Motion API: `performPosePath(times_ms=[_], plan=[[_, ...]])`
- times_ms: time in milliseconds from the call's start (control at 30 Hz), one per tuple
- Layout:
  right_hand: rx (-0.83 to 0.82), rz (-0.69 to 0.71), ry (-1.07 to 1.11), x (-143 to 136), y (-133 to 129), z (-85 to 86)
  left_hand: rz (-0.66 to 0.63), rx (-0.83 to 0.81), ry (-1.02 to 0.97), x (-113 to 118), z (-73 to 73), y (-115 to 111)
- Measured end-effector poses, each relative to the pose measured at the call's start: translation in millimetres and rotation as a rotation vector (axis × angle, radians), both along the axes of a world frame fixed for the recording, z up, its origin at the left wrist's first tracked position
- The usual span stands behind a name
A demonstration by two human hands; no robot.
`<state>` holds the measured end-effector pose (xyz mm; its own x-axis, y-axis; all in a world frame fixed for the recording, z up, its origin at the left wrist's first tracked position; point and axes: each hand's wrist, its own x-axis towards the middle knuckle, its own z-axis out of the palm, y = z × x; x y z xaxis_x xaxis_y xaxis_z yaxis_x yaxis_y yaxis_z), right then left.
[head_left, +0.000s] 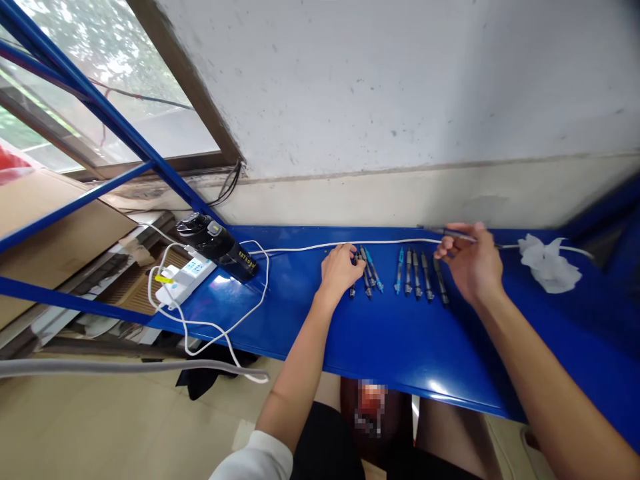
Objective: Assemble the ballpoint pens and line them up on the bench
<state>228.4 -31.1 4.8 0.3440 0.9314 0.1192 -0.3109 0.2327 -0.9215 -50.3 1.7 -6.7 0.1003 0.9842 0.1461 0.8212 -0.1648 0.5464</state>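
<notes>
Hands (343,270) work over a glossy blue shelf (300,307) (pale wall (350,100) behind).

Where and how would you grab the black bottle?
I'd wrap the black bottle mid-body, below the lid, coming from the person's right: the body is long and rounded, and the power strip crowds its left. Mind the white cord looping on the right.

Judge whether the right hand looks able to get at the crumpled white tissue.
Probably yes: the tissue lies to the right of the right hand, with only the white cable seen between them, though that hand holds a pen.
</notes>
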Motion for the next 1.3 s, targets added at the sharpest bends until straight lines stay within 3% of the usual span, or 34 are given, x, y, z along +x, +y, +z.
performPosePath(times_ms=[100,167,267,333,500,600,733,833,1033,1300], plan=[[-0.008,-0.144,-0.592,12.3,-25.1,-15.5,0.019,-0.012,-0.021,0.3,0.3,1.0],[-0.031,-0.159,-0.945,22.6,-39.9,-29.8,0.051,-0.024,-0.046,0.2,0.8,1.7],[-0.006,-0.141,-1.285,33.3,-50.9,-49.4,0.089,-0.036,-0.09,-0.4,2.5,1.9],[0.027,-0.122,-1.397,34.4,-51.6,-57.1,0.094,-0.031,-0.118,-0.9,3.4,1.8],[0.105,-0.091,-1.458,27.7,-50.2,-57.3,0.079,0.016,-0.326,1.2,3.8,4.7],[0.104,-0.103,-1.436,27.3,-51.7,-55.6,0.045,-0.034,-0.673,5.7,5.7,6.5],[0.097,-0.114,-1.417,29.3,-52.6,-57.3,-0.111,-0.194,-1.217,11.8,12.4,3.2],[0.114,-0.134,-1.393,29.6,-52.3,-58.9,-0.191,-0.285,-1.45,14.6,18.5,-2.0],[0.083,-0.143,-1.379,29.8,-52.0,-59.7,-0.271,-0.396,-1.547,22.0,26.1,-14.6],[0.064,-0.101,-1.358,27.3,-54.4,-56.0,-0.38,-0.473,-1.585,30.1,21.4,-22.4]])
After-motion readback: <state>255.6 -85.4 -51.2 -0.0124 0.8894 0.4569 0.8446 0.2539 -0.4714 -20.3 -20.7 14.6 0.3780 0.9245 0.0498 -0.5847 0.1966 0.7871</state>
